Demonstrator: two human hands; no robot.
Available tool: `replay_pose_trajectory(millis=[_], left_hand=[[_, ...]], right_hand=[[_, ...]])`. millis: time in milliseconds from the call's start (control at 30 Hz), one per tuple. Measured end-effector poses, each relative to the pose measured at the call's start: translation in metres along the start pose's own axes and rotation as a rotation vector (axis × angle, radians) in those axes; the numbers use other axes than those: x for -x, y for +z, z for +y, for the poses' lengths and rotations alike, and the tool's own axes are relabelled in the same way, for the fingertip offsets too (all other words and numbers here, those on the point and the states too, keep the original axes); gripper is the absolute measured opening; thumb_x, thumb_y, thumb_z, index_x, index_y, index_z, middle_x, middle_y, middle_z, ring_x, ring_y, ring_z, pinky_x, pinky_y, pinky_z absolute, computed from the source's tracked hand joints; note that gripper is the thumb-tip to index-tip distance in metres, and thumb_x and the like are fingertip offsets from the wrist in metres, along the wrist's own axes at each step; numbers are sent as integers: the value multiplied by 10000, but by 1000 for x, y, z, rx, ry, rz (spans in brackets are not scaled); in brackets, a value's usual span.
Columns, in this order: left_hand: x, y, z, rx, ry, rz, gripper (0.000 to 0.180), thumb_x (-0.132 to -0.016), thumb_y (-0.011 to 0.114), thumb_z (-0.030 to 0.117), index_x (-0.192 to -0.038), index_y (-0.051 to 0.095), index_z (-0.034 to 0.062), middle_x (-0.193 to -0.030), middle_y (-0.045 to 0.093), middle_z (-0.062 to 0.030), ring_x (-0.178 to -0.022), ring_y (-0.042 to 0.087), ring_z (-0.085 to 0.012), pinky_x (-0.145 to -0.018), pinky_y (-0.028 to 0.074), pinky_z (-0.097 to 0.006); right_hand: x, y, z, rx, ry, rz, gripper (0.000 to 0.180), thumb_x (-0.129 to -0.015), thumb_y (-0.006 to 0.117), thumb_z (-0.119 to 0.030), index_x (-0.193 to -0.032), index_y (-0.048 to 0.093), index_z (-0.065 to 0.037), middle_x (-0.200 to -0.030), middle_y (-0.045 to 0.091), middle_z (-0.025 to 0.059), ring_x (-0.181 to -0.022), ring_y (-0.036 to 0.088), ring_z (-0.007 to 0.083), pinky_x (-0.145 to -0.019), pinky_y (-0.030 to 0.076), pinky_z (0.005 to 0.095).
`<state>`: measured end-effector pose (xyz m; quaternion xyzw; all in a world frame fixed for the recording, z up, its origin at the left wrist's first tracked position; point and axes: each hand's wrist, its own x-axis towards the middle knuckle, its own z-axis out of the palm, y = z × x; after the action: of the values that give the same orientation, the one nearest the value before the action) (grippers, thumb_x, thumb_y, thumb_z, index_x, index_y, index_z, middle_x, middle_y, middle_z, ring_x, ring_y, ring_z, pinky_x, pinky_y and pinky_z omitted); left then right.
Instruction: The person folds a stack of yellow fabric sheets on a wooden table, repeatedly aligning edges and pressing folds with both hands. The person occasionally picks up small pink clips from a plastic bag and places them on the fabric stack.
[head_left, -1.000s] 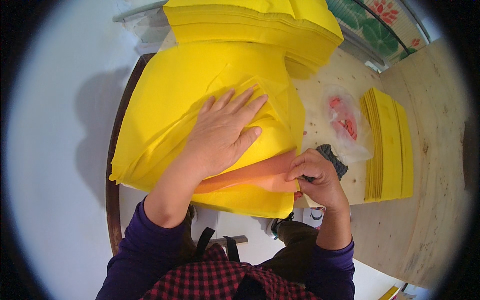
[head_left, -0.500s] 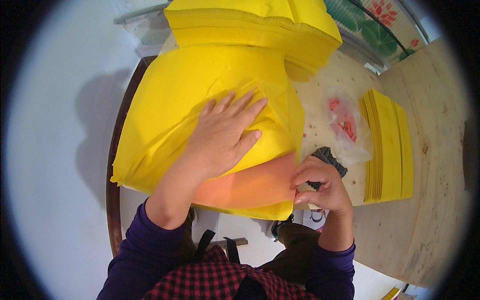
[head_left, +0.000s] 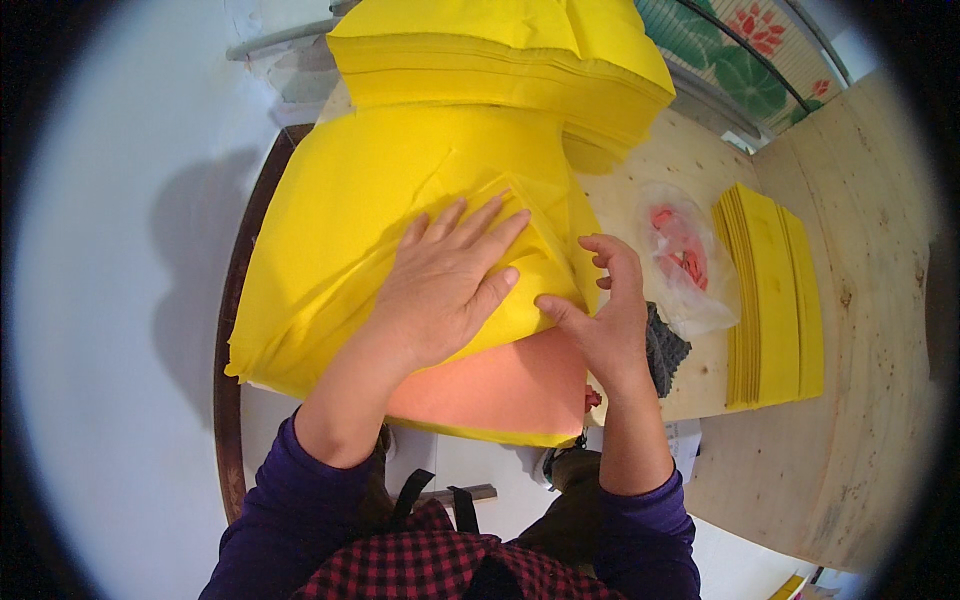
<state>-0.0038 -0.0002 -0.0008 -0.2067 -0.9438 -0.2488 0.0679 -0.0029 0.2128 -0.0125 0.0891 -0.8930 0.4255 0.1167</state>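
Nearest me, at six o'clock, an orange sheet (head_left: 495,385) shows under the turned-back yellow paper stack (head_left: 370,210), which fills the middle of the wooden table (head_left: 860,420). My left hand (head_left: 445,285) lies flat on that stack with fingers spread, while my right hand (head_left: 605,315) at three o'clock of it lifts the folded edge, thumb underneath and fingers loosely curled. Farther out at three o'clock lie a clear bag (head_left: 685,255) and a slim yellow pile (head_left: 775,295), and at twelve o'clock a thick yellow pile (head_left: 500,60).
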Motion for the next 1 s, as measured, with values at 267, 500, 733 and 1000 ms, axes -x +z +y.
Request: replay_pose_trajectory(millis=[267,500,733,1000], left_hand=[[2,0,2,-6,-18,3,536,-1023,426,391,-1508,401,161,-1571,369,-117,-1422,339,-417,-1156,235,-578],[2,0,2,-6,-14,5,540,-1018,439,385,-1507,401,160,-1572,368,-118,-1421,341,-418,-1157,235,-577],[1,-2,1,-4,-9,-6,557,-1005,460,386,-1507,398,152,-1571,367,-126,-1419,341,-427,-1149,241,-581],[2,-2,2,15,-5,-9,552,-1008,455,384,-1505,398,150,-1579,352,-128,-1429,323,-428,-1150,233,-593]], right_hand=[[4,-8,3,9,21,-165,930,-581,894,-150,-1405,467,-94,-1545,333,220,-1438,315,396,-1181,286,448],[7,-35,6,-85,-98,-367,943,-638,870,-254,-1455,431,-84,-1590,268,229,-1472,268,396,-1180,276,444],[6,-12,6,-42,-70,-36,718,-680,846,-236,-1317,557,-76,-1417,475,196,-1330,439,389,-1108,364,436],[13,-20,-3,136,-371,-26,291,-672,837,-149,-930,709,-101,-1030,618,105,-981,560,313,-844,455,416]])
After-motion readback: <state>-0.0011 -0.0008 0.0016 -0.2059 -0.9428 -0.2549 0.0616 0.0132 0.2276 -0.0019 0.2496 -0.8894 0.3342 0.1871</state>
